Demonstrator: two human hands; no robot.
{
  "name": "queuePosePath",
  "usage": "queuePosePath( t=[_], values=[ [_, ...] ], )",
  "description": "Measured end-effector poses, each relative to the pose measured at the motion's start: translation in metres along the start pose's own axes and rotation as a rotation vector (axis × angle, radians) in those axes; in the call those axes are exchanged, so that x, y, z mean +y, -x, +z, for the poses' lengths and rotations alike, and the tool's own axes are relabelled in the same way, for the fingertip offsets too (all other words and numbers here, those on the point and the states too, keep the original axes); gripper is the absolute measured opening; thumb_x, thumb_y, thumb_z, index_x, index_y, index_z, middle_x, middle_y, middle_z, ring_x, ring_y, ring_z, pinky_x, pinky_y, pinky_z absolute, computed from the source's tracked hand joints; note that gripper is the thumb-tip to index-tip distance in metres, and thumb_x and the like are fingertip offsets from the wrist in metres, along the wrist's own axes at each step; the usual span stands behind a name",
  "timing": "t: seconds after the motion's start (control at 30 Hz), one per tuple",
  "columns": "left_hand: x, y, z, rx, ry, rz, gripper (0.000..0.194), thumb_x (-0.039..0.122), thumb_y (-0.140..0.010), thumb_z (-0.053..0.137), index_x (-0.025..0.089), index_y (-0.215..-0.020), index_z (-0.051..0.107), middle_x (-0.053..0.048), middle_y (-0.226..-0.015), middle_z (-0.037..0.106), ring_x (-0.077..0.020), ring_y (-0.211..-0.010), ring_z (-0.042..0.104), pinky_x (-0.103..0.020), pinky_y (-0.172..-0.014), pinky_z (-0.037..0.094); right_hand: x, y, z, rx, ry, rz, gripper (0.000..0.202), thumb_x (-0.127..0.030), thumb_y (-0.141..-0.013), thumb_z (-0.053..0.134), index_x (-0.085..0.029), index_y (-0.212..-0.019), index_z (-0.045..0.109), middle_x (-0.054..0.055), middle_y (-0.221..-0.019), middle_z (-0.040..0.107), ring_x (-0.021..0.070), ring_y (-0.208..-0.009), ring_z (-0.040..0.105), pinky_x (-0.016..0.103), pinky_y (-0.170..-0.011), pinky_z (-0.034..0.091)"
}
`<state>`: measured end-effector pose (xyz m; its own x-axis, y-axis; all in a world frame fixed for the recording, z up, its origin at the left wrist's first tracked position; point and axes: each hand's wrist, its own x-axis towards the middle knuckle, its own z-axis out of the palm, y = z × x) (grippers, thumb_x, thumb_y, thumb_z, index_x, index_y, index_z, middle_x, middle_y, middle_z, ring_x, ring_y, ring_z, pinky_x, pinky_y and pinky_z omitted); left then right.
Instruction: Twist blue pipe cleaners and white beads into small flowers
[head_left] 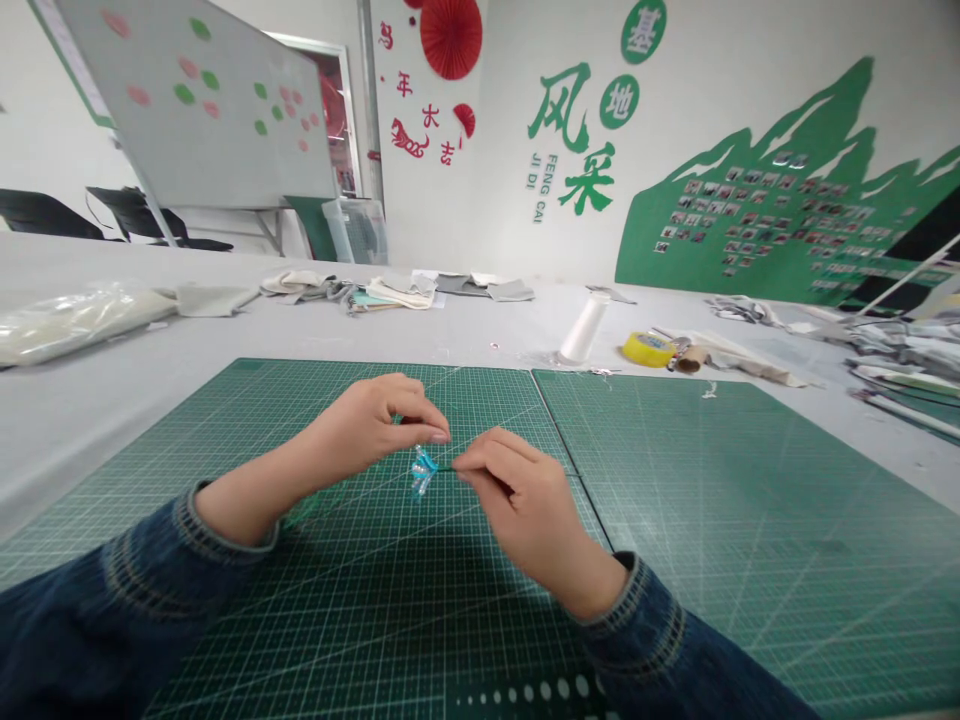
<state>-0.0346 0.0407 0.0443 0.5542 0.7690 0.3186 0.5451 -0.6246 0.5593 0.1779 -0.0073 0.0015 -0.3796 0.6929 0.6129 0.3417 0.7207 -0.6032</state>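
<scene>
A small blue beaded flower [422, 472] with a thin dark stem is held above the green cutting mat [360, 620]. My right hand [529, 495] pinches that stem between thumb and fingers, with the flower head pointing left. Just above the flower is my left hand [390, 420], its thumb and fingertips pressed together. Whatever those fingertips hold, if anything, is too fine to make out. Fine green thread [319, 505] lies on the mat beside my left wrist.
A second cutting mat [750, 520] adjoins on the right. Beyond the mats stand a white thread cone [586, 328] and a roll of yellow tape [648, 349]. Fabric pieces [397, 290] lie along the back of the table, and a plastic-wrapped bundle [82, 322] is at the left.
</scene>
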Motion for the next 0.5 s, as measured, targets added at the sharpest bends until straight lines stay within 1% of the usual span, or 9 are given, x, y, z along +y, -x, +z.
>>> queuePosePath(
  t=[0.1, 0.17, 0.27, 0.33, 0.43, 0.5],
  values=[
    [-0.008, 0.000, 0.002, -0.097, 0.272, -0.118, 0.013, 0.031, -0.084, 0.067, 0.024, -0.082, 0.077, 0.001, -0.077, 0.066, -0.0140, -0.076, 0.059, -0.027, -0.072, 0.044, -0.003, -0.003, -0.002, 0.051, -0.108, 0.080, 0.016, -0.008, -0.089, 0.059, -0.020, -0.084, 0.067, 0.000, -0.080, 0.062, 0.0132, -0.075, 0.057, 0.028, -0.068, 0.045],
    [-0.011, 0.001, 0.008, -0.122, 0.432, -0.189, 0.013, 0.030, -0.084, 0.066, 0.023, -0.081, 0.077, 0.000, -0.081, 0.068, -0.0145, -0.079, 0.060, -0.028, -0.075, 0.044, -0.003, -0.005, -0.002, 0.093, -0.190, 0.171, 0.014, -0.008, -0.085, 0.063, -0.021, -0.079, 0.067, -0.002, -0.075, 0.060, 0.0125, -0.070, 0.054, 0.027, -0.063, 0.041],
    [-0.011, 0.003, 0.022, -0.076, 0.603, -0.298, 0.012, 0.030, -0.083, 0.067, 0.021, -0.080, 0.075, 0.001, -0.079, 0.069, -0.0148, -0.079, 0.058, -0.028, -0.076, 0.042, 0.000, -0.006, -0.002, 0.147, -0.415, 0.366, 0.010, -0.011, -0.081, 0.066, -0.021, -0.076, 0.067, -0.005, -0.063, 0.053, 0.0104, -0.057, 0.046, 0.026, -0.053, 0.035],
    [-0.008, 0.003, 0.033, -0.037, 0.679, -0.343, 0.013, 0.031, -0.081, 0.068, 0.021, -0.080, 0.074, 0.001, -0.080, 0.070, -0.0157, -0.080, 0.058, -0.030, -0.080, 0.042, 0.004, -0.007, 0.000, 0.188, -0.582, 0.467, 0.007, -0.014, -0.081, 0.067, -0.020, -0.076, 0.066, -0.007, -0.056, 0.048, 0.0093, -0.052, 0.041, 0.024, -0.050, 0.032],
    [-0.001, 0.004, 0.045, -0.003, 0.755, -0.366, 0.016, 0.035, -0.081, 0.069, 0.020, -0.080, 0.074, 0.000, -0.085, 0.072, -0.0174, -0.087, 0.060, -0.033, -0.088, 0.043, 0.008, -0.007, 0.003, 0.273, -0.779, 0.530, 0.005, -0.017, -0.078, 0.069, -0.019, -0.076, 0.065, -0.007, -0.054, 0.048, 0.0079, -0.051, 0.040, 0.023, -0.050, 0.029],
    [0.005, 0.005, 0.050, 0.026, 0.753, -0.359, 0.017, 0.036, -0.082, 0.069, 0.020, -0.080, 0.073, 0.000, -0.085, 0.072, -0.0177, -0.089, 0.061, -0.033, -0.089, 0.043, 0.009, -0.007, 0.004, 0.322, -0.879, 0.577, 0.007, -0.018, -0.075, 0.072, -0.018, -0.075, 0.065, -0.007, -0.055, 0.049, 0.0072, -0.051, 0.040, 0.023, -0.050, 0.027]
  ],
)
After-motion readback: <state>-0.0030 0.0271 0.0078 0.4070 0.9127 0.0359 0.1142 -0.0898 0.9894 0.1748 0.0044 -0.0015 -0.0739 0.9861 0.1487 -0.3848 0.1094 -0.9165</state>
